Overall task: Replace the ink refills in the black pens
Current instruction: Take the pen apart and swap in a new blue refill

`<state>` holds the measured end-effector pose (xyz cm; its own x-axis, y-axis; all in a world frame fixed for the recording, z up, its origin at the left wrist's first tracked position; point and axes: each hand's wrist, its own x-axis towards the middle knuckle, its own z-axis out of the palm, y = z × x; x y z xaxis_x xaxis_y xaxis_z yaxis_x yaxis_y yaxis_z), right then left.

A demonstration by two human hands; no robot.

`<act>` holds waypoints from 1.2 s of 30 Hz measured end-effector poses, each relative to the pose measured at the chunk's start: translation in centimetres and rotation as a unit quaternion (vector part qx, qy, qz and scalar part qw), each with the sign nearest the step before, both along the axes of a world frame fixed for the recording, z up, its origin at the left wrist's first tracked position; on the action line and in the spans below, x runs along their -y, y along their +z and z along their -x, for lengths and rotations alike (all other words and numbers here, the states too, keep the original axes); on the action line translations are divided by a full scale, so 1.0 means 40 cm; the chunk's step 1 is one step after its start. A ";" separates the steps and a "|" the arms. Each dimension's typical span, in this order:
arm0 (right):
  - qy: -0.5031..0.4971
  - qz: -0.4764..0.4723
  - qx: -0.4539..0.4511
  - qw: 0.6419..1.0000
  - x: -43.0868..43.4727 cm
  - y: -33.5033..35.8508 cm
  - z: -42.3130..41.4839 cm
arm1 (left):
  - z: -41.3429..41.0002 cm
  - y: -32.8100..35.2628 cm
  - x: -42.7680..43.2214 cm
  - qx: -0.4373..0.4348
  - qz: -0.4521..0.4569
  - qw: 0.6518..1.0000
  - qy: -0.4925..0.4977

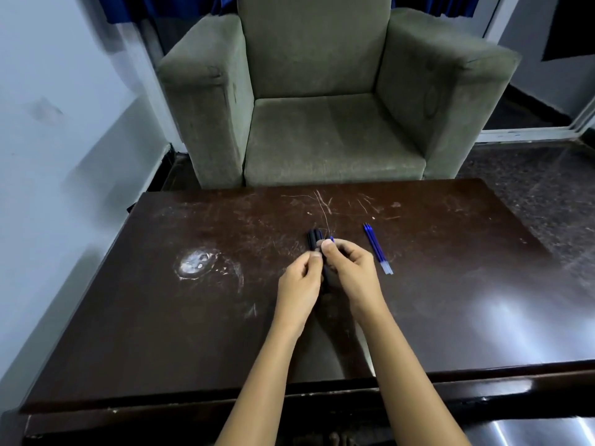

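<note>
**Taking a black pen apart at the dark table**

We sit at a scratched dark table [418, 300] facing a green armchair [322, 107]. Our left hand [301, 284] and right hand [352, 268] both pinch the black pens [315, 237], fingers closed tight. The blue refills [377, 247] lie just to the right. We think we should hold one end firm and twist slowly. We see no words to read.

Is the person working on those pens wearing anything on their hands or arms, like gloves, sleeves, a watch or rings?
No. Both the left hand and the right hand are bare, with no gloves. Both forearms are uncovered as far as the bottom edge of the picture, so no sleeves show. No watch, bracelet or ring is visible on either wrist or on the fingers that show. The fingernails look short and unpainted.
</note>
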<state>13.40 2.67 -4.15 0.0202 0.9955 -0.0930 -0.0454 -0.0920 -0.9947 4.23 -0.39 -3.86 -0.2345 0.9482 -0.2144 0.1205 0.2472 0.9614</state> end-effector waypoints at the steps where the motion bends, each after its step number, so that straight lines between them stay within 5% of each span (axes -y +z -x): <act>1: 0.001 0.007 0.002 1.000 -0.002 0.003 0.005 | 0.003 0.003 0.002 0.008 -0.001 1.000 0.003; 9: 0.063 0.065 -0.037 0.995 -0.035 0.002 0.027 | 0.031 -0.010 0.004 -0.049 -0.009 0.999 -0.021; 13: -0.030 0.079 -0.159 0.984 -0.066 0.000 0.014 | 0.045 -0.019 -0.002 -0.096 0.017 0.995 -0.024; 14: -0.060 0.063 -0.117 0.989 -0.077 -0.004 -0.002 | 0.052 -0.023 -0.008 -0.092 0.019 0.995 -0.020; 16: -0.077 0.013 0.105 0.991 -0.091 -0.020 -0.035 | 0.072 -0.032 -0.024 -0.071 0.019 0.997 -0.001; 18: -0.046 -0.006 0.320 0.946 -0.090 -0.043 -0.053 | 0.091 -0.042 -0.040 -0.056 0.015 0.998 0.013; 21: -0.008 -0.017 0.447 0.894 -0.085 -0.079 -0.051 | 0.104 -0.047 -0.045 -0.085 -0.018 0.996 0.005; 25: -0.017 -0.042 0.489 0.871 -0.092 -0.090 -0.054 | 0.113 -0.049 -0.038 -0.209 -0.074 0.975 -0.027; 30: 0.019 -0.198 0.386 0.901 -0.107 -0.054 -0.072 | 0.141 -0.054 -0.047 -0.436 -0.148 0.884 -0.074; 33: 0.161 -0.272 0.451 0.835 -0.105 -0.049 -0.071 | 0.147 -0.056 -0.053 -0.537 -0.215 0.810 -0.100; 36: 0.214 -0.280 0.509 0.786 -0.099 -0.062 -0.057 | 0.148 -0.068 -0.055 -0.569 -0.238 0.781 -0.099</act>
<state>15.70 6.64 -6.63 -0.5464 0.8109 0.2096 0.7155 0.5820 -0.3865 -1.68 1.80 -6.59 0.1457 0.8986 0.4139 0.9541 -0.2383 0.1816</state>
